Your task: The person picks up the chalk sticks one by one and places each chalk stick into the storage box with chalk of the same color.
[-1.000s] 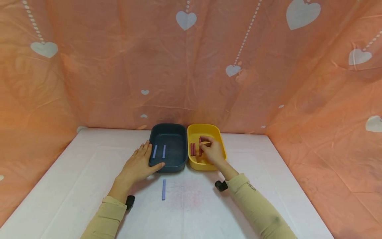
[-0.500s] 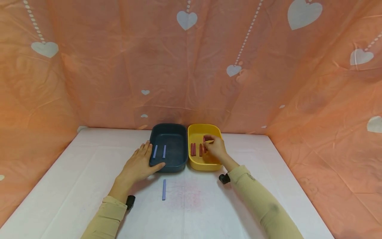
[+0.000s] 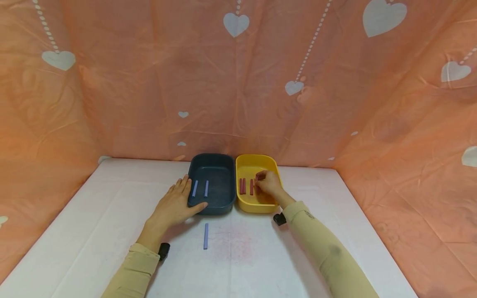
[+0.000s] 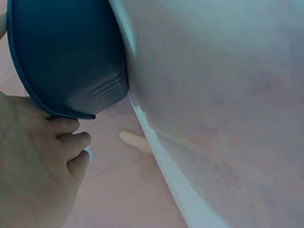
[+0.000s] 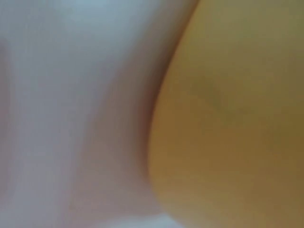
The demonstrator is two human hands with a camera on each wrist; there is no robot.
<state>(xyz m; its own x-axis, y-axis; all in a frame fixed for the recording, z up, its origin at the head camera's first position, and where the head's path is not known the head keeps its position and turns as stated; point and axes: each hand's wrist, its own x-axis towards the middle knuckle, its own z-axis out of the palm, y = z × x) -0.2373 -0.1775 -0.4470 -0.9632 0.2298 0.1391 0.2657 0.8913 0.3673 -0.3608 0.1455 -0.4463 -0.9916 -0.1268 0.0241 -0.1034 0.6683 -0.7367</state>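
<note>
My left hand (image 3: 173, 205) rests on the left side of a dark blue tray (image 3: 223, 178), fingers straight along the rim and thumb at its near edge. In the left wrist view, fingers of that hand (image 4: 35, 156) lie against the tray's outer side (image 4: 66, 57). Two lavender chalk sticks (image 3: 206, 188) lie inside it. Over the yellow tray (image 3: 255, 161), my right hand (image 3: 271, 184) pinches a red chalk stick (image 3: 256, 187), partly hidden by the fingers. Several red chalk sticks (image 3: 251, 187) lie left of it. The right wrist view holds mostly blurred yellow tray wall (image 5: 228, 114).
One more lavender chalk stick (image 3: 205, 236) lies on the white tabletop (image 3: 112, 215), in front of the dark blue tray. Pinkish dust (image 3: 234, 246) smears the cloth beside it. An orange curtain (image 3: 208, 82) with white hearts rises close behind both trays.
My right hand lets go of one red chalk stick, which now lies in the yellow tray, and shifts slightly right with another, then lowers it beside the first. The left hand stays put.
</note>
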